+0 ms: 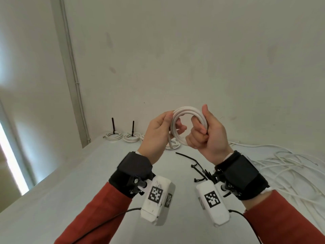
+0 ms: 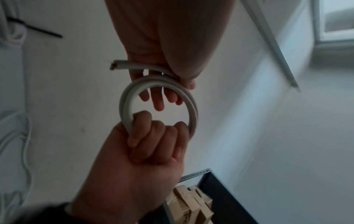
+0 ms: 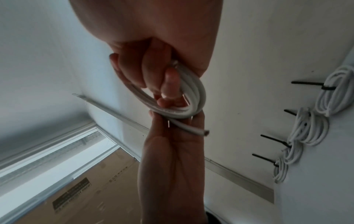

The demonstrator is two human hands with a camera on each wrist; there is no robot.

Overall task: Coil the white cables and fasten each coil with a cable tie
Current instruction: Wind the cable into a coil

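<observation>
Fingers [image 1: 197, 128] of right hand [image 1: 209, 136] curl through coil [image 1: 187, 109], clamping turns so loops cannot spring apart. Opposite side pinched by left hand [image 1: 158, 132], thumb over fingers, likely pinning cut end [image 2: 114, 66]. Coil held in air above table [image 1: 79, 182]; black ties [image 1: 193, 165] lie beneath, ready. Print on box [image 3: 80, 181] too blurred to read.

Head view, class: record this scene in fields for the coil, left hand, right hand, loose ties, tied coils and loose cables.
coil: held above the table, no tie on it yet
left hand: pinches the coil's left side
right hand: fingers curled through the coil, gripping its right side
loose ties: black, on the table below the hands
tied coils: at the table's far edge, by the wall
loose cables: tangled on the table's right
</observation>
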